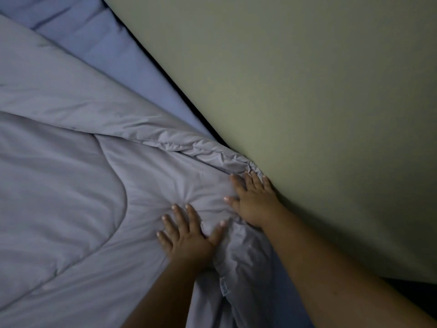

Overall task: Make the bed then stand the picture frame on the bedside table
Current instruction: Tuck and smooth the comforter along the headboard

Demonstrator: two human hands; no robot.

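Both hands lay flat and open, fingers spread, gripping nothing. The left hand (186,235) pressed the grey comforter (71,185) near its bunched corner; the right hand (253,200) pressed that corner just beside the pale green wall (307,102). A strip of blue sheet (113,55) showed between the comforter's far edge and the wall, with a dark gap along the bed's edge. Dim light blurred detail; the frame cut off the bed on the left. No picture frame or bedside surface was in view.
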